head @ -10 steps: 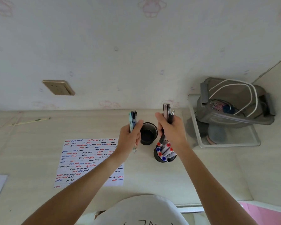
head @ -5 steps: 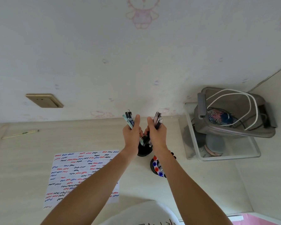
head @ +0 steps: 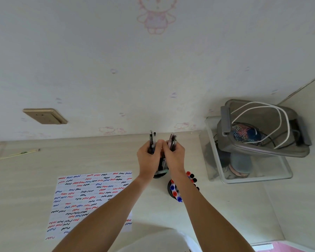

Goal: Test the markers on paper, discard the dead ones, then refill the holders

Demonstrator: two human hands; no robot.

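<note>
Head view. Left hand (head: 149, 159): fingers curled round a bundle of pens (head: 152, 140), tips up. Right hand (head: 174, 157): fingers curled round a second bundle (head: 172, 140). Both meet directly above the far black holder (head: 160, 174), lower pen ends apparently inside. Near holder (head: 171, 188): already stocked with capped markers (head: 174, 193). Test paper (head: 91, 197): covered in scribbles, left on desk. Step judged: refilling. Next: lower both bundles fully, then release.

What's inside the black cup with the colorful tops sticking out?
The black cup holds markers with red, blue and black caps poking out. The right forearm covers the cup's middle, so how many are inside, and anything underneath them, can't be seen.
</note>
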